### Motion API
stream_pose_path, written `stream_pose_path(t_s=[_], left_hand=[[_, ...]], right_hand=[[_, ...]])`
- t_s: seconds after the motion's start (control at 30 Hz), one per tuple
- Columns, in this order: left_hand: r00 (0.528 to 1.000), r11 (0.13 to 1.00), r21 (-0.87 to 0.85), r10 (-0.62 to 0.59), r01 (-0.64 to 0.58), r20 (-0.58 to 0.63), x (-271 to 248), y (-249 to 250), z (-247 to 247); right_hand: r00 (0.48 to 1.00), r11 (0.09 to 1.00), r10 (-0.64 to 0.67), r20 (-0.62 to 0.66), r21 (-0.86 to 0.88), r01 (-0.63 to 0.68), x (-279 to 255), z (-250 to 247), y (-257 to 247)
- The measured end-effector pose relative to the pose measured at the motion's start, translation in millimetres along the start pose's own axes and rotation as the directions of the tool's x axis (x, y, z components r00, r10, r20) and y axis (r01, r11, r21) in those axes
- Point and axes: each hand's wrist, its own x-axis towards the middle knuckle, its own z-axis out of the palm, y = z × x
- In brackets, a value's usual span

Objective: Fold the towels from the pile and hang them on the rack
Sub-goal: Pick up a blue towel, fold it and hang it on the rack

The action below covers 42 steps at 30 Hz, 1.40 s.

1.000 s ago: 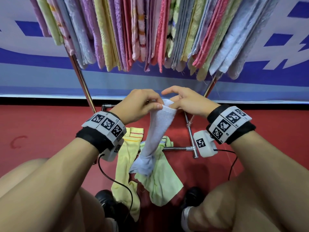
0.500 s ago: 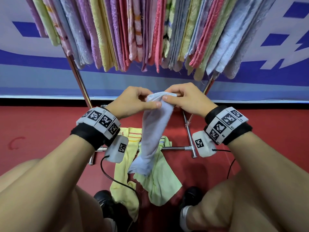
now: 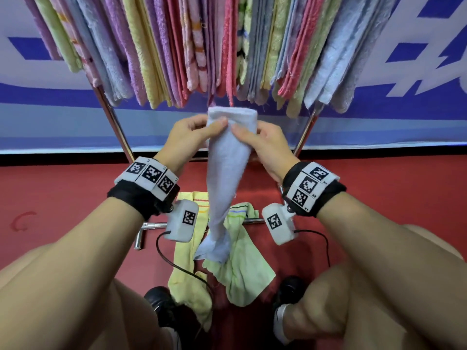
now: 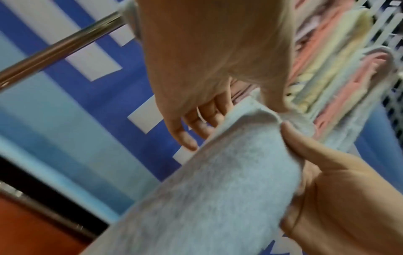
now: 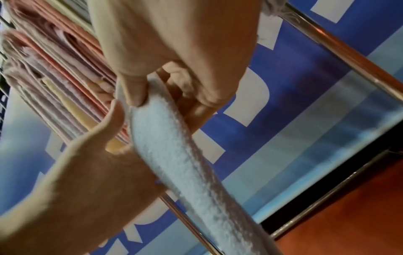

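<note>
A light blue towel (image 3: pixel 225 173) hangs lengthwise in front of me, its folded top edge just below the hung towels (image 3: pixel 202 46) on the rack. My left hand (image 3: pixel 214 126) pinches the top left of it, thumb in front and fingers behind. My right hand (image 3: pixel 242 132) pinches the top right the same way. The towel's lower end dangles over the pile on the floor: a yellow towel (image 3: pixel 187 274) and a pale green towel (image 3: pixel 240 263). Both wrist views show the blue towel (image 4: pixel 229 181) (image 5: pixel 174 155) held between both thumbs.
The rack's metal legs (image 3: pixel 111 114) (image 3: pixel 305 130) slant down on both sides, and its bottom bar (image 3: pixel 151 224) lies on the red floor (image 3: pixel 63 198). A blue and white banner (image 3: pixel 379 122) is behind. My knees and shoes (image 3: pixel 161 301) are close below.
Both hands have risen with the blue towel toward the hung towels. Its top edge, bunched before, is now spread flat and wider between my thumbs.
</note>
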Motion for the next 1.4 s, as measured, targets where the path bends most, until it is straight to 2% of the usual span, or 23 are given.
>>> stream_pose_path(t_s=[0.07, 0.13, 0.27, 0.37, 0.53, 0.73, 0.9, 1.07, 1.13, 1.27, 1.33, 1.4], left_hand=[[0.989, 0.995, 0.009, -0.102, 0.102, 0.110, -3.2, -6.8, 4.1], [0.982, 0.983, 0.152, -0.126, 0.105, 0.137, -5.7, -14.2, 8.3], [0.994, 0.955, 0.278, -0.083, 0.100, -0.072, -6.0, -28.3, 8.1], [0.991, 0.929, 0.350, -0.100, 0.125, -0.088, -7.4, -33.2, 8.9], [0.981, 0.967, 0.190, -0.186, 0.171, 0.061, -12.0, -27.3, 19.9], [0.989, 0.972, 0.226, -0.098, 0.071, 0.113, -10.6, -28.6, 15.4], [1.000, 0.949, 0.315, -0.014, 0.009, 0.013, -7.0, -32.4, 14.4], [0.986, 0.989, 0.138, -0.071, 0.050, 0.151, -8.8, -31.1, 20.8], [0.983, 0.986, 0.158, -0.071, 0.043, 0.172, -10.3, -28.8, 22.4], [0.972, 0.947, 0.322, -0.074, -0.001, 0.223, -13.7, -28.9, 26.7], [0.975, 0.948, 0.316, -0.040, -0.032, 0.219, -15.6, -26.0, 29.4], [0.977, 0.962, 0.258, 0.028, -0.083, 0.212, -16.6, -18.8, 29.6]], right_hand=[[0.998, 0.997, -0.041, -0.054, 0.063, 0.044, 2.1, -0.5, -9.4], [0.992, 0.991, -0.081, -0.098, 0.102, 0.091, 4.7, -4.4, -14.0], [0.979, 0.984, -0.050, -0.197, 0.158, 0.082, 9.9, -13.6, -14.6], [0.981, 0.973, -0.018, -0.194, 0.223, 0.062, 8.4, -12.3, -11.3], [0.982, 0.953, 0.041, -0.186, 0.303, 0.018, 8.8, -12.1, -12.2], [0.989, 0.956, 0.075, -0.126, 0.291, -0.036, 6.2, -9.9, -15.9], [0.988, 0.949, 0.060, -0.141, 0.315, -0.012, 10.4, -18.0, -18.6], [0.983, 0.939, 0.065, -0.173, 0.343, -0.002, 14.1, -25.8, -20.2], [0.975, 0.938, 0.069, -0.212, 0.346, 0.009, 17.0, -30.5, -20.7], [0.955, 0.959, 0.092, -0.282, 0.283, -0.009, 22.4, -37.8, -16.4], [0.939, 0.965, 0.127, -0.321, 0.259, -0.042, 22.9, -38.2, -13.6], [0.942, 0.930, 0.198, -0.271, 0.357, -0.093, 16.2, -35.3, -11.9]])
